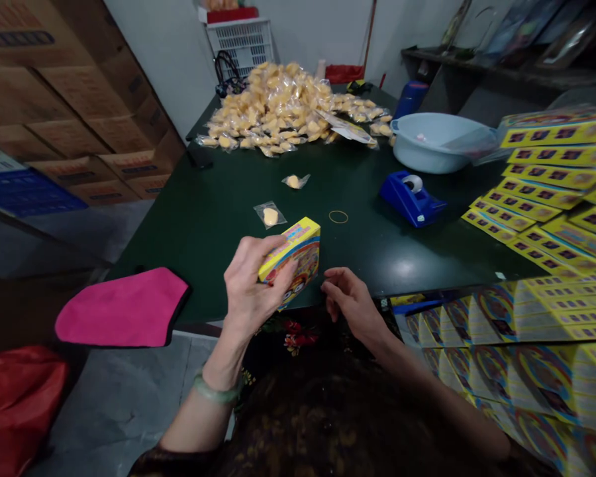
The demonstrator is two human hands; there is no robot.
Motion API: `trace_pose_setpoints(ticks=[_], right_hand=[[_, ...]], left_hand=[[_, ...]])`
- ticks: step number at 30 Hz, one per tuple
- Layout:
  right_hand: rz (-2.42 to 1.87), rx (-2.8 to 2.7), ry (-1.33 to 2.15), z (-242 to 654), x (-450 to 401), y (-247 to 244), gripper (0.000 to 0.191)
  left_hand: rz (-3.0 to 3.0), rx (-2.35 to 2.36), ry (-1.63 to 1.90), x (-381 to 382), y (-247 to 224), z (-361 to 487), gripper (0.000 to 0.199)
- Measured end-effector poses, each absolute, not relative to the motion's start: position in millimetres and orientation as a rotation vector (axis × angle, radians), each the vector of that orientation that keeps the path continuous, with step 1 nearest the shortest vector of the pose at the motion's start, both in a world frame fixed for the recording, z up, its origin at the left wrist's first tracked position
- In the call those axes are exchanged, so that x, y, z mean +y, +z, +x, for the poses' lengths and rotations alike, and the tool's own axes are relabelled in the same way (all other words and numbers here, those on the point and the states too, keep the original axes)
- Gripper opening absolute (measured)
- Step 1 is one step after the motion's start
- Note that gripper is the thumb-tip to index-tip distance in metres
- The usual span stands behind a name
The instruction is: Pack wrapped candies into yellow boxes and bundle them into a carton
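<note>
Stacked brown cardboard cartons point(64, 99) fill the upper left of the frame, with a blue plastic crate point(24, 192) below them at the left edge. A crumpled red plastic bag point(14, 397) lies at the lower left; to its right, a bright pink cloth piece with a dark edge point(124, 308) lies at the left corner of the dark green tabletop point(218, 192). The left hand point(251, 285), a pale green bangle point(217, 389) on its wrist, grips a small yellow printed cardboard box point(305, 248) at the centre of the frame, holding it tilted. Just above the box lie two pale yellow pieces in clear wrappers point(270, 215); a large heap of similar wrapped pieces point(283, 99) spreads across the top centre. A thin yellow ring-shaped band point(338, 211) lies right of the box. Below it, the right hand point(345, 295) is near the box, fingers curled and thumb close to them; whether they pinch anything, I cannot tell. Further right come a blue tape dispenser point(410, 199), a pale blue plastic basin point(422, 149) and, along the right edge, rows of yellow printed packages point(541, 199).
</note>
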State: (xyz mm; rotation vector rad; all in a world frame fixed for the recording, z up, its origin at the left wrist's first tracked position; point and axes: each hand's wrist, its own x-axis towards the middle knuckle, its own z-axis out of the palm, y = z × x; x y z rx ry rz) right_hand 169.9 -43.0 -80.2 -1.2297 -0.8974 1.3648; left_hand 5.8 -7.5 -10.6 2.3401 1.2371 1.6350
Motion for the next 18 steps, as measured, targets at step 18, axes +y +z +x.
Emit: trace_pose_setpoints(ticks=[18], right_hand=[[-1.229, -1.114, 1.204, 243.0, -78.7, -43.0, 0.026]], left_hand=[[1.225, 1.203, 1.282, -10.5, -14.2, 49.5, 0.058]])
